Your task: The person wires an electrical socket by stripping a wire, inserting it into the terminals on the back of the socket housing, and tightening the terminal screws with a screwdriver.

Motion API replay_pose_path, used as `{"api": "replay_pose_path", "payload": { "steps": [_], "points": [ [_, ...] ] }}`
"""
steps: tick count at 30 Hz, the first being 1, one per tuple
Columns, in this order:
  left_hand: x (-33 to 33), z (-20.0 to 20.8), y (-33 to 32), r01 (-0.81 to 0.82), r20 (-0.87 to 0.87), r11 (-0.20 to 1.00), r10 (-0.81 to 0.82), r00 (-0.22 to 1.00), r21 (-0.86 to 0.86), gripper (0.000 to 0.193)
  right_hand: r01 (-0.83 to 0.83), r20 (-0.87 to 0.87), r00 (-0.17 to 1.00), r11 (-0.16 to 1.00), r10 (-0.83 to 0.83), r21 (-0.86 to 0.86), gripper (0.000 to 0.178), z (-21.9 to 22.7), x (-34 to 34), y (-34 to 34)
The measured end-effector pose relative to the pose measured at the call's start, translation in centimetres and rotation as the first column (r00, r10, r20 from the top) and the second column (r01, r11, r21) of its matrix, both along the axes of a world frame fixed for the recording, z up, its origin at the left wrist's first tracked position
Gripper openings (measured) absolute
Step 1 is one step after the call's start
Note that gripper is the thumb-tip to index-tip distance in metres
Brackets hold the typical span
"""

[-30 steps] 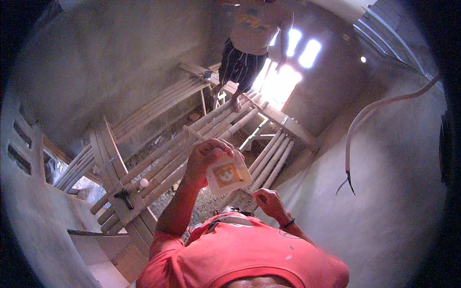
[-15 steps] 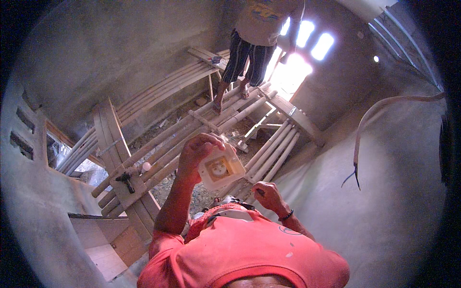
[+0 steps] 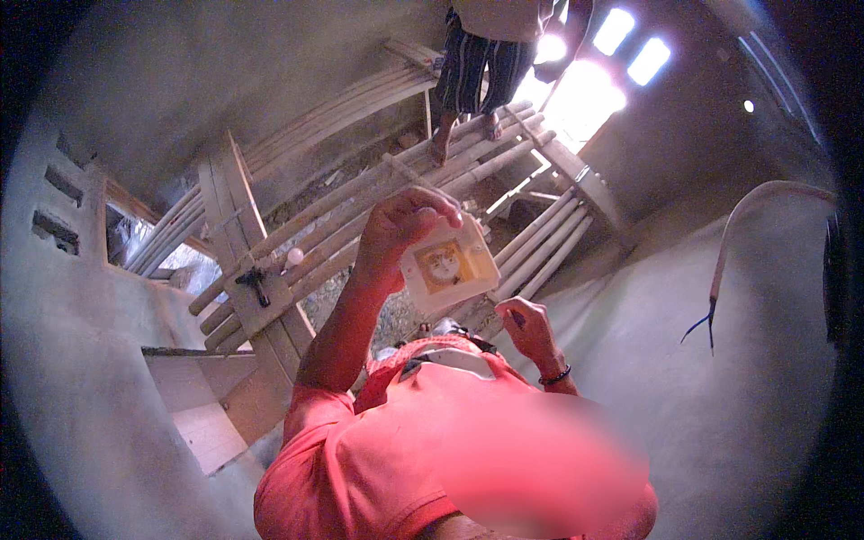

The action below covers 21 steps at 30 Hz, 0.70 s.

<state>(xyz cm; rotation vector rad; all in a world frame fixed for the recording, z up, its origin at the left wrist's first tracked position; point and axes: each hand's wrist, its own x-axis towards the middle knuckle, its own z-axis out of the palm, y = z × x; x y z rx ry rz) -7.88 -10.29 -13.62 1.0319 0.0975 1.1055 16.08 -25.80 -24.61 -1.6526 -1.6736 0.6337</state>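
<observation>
My left hand (image 3: 407, 227) is raised in front of my chest, its fingers closed over the upper left edge of a square white plastic fitting (image 3: 470, 286). A yellowish recess with a round white part in its middle shows in the fitting. Lower and to the right, apart from the fitting, my right hand (image 3: 533, 335) is curled closed. Something small and dark shows at its fingers, too small to name. A dark bracelet sits on that wrist.
Bamboo poles (image 3: 346, 220) form a scaffold, with a wooden plank (image 3: 220, 193) across them. A black tool (image 3: 255, 286) and a white round bulb-like thing (image 3: 295, 256) lie there. A co-worker (image 3: 486, 67) stands barefoot on the poles. A cable (image 3: 720, 261) with bare-ended wires hangs at right.
The view has shifted, so the scene sits further right. My left hand has lifted and tilted the fitting a little. My right hand stays closed beside it.
</observation>
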Motion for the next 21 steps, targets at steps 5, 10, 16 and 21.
{"api": "replay_pose_path", "payload": {
  "steps": [5, 10, 16, 21],
  "points": [
    [-0.1, -0.3, 0.2, -0.013, -0.059, 1.000, 0.013, 0.998, -0.001, 0.020, -0.046, -0.027, 0.999, 0.999, 0.046, 0.010, 0.010, 0.5, -0.3, 0.0],
    [0.2, 0.0, -0.2, -0.100, -0.177, 0.994, 0.107, 0.978, 0.048, 0.018, -0.081, 0.038, 0.996, 0.996, 0.083, -0.042, 0.012, 0.1, 0.2, 0.0],
    [1.2, -2.3, 1.2, 0.124, 0.022, 0.986, -0.127, 0.992, 0.114, 0.030, -0.168, 0.014, 0.986, 0.986, 0.167, 0.021, 0.012, 0.4, 1.0, -0.1],
    [1.6, -2.2, 0.6, 0.151, 0.043, 0.986, -0.154, 0.987, 0.069, 0.030, -0.140, 0.018, 0.990, 0.990, 0.141, -0.024, 0.016, 0.8, 0.9, -0.3]
  ]
}}
